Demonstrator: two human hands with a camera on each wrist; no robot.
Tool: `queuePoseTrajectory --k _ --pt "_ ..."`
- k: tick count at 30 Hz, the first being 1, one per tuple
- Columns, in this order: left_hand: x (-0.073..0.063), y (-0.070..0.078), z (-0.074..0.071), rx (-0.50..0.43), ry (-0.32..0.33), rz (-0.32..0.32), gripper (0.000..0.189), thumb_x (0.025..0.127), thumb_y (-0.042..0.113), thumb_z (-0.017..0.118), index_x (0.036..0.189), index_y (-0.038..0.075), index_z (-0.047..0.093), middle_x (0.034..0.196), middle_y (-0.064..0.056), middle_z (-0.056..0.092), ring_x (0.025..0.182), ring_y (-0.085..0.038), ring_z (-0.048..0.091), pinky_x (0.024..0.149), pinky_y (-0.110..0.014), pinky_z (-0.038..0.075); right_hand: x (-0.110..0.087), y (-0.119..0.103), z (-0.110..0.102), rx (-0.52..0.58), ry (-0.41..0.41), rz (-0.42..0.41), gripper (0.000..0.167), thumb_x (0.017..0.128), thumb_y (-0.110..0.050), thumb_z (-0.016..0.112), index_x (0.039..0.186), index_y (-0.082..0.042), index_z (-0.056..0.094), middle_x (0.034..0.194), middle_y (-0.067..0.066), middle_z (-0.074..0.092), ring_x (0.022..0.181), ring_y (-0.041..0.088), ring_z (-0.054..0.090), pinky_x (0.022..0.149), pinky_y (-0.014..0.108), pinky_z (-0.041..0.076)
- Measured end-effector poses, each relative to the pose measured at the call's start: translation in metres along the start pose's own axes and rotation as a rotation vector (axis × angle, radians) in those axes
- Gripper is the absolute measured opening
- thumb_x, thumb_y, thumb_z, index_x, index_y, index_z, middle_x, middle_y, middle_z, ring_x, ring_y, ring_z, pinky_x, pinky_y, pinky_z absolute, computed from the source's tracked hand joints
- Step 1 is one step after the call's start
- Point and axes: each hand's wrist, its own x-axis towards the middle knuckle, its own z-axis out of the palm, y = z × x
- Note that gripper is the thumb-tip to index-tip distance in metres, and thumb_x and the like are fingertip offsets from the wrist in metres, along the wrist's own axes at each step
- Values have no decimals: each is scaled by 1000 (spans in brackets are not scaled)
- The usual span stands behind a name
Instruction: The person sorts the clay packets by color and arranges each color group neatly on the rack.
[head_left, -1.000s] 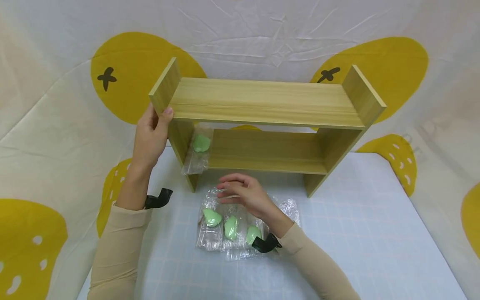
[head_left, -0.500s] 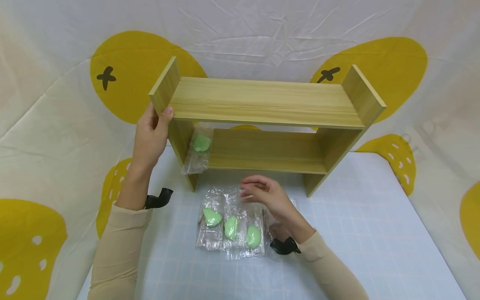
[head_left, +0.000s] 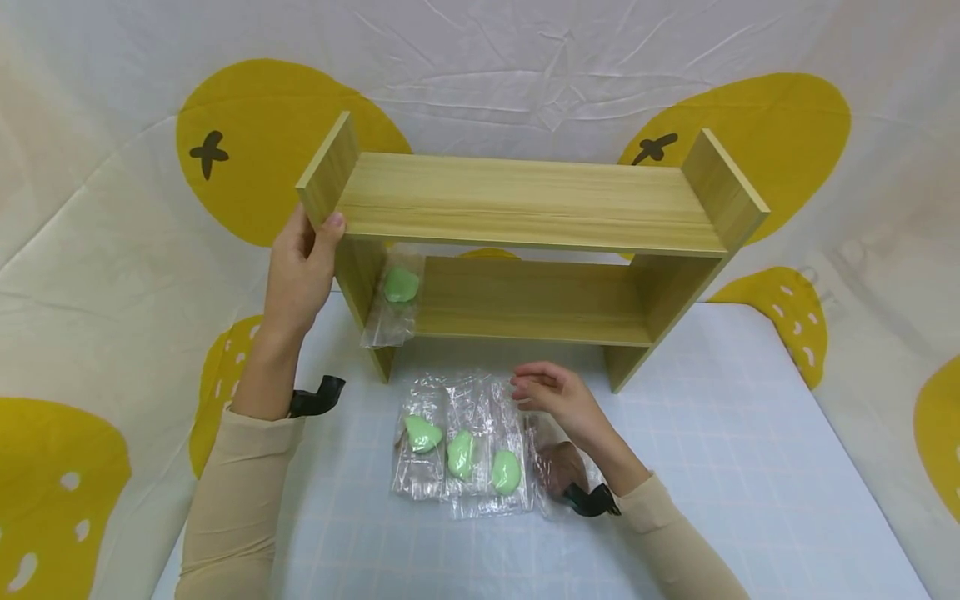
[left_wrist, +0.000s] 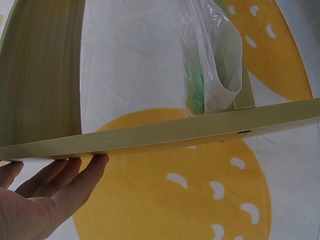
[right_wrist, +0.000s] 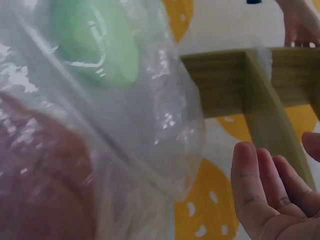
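Note:
A wooden two-tier shelf (head_left: pixel 525 200) stands at the back of the table. My left hand (head_left: pixel 300 271) grips its left side panel, thumb over the front edge and fingertips against the outer face in the left wrist view. A clear bag with a green lump (head_left: pixel 401 285) leans inside at the left end of the lower tier, its bottom overhanging the front edge. My right hand (head_left: pixel 566 404), fingers loosely bent and holding nothing, hovers above the right side of a row of clear bags. Three bags show green lumps (head_left: pixel 461 454); a brown one (head_left: pixel 558 468) lies under my right wrist.
A pale checked cloth (head_left: pixel 750 467) covers the table. Behind hangs a white fabric backdrop (head_left: pixel 487 75) with yellow shapes. The shelf's right side panel (head_left: pixel 723 187) rises above its top board. Black straps (head_left: pixel 318 396) sit on both wrists.
My right hand has moved to the right over the row of bags, uncovering the third green lump and then the brown one. My left hand keeps its grip on the shelf.

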Motion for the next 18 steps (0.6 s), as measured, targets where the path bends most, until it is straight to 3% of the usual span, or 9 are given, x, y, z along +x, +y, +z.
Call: queuePoseTrajectory --k 11,18 --pt "0 0 0 19 7 -13 43 103 35 55 142 19 54 129 -9 60 108 -23 58 89 -35 48 -6 25 -14 -25 10 95 45 102 -15 60 136 12 49 127 34 55 110 47 60 90 50 52" --pt "1 -1 0 -3 6 0 43 103 34 55 142 17 55 127 -9 60 108 -23 58 88 -34 48 -4 36 -17 -42 -5 122 43 101 -12 60 135 12 50 123 33 58 104 45 64 86 49 54"
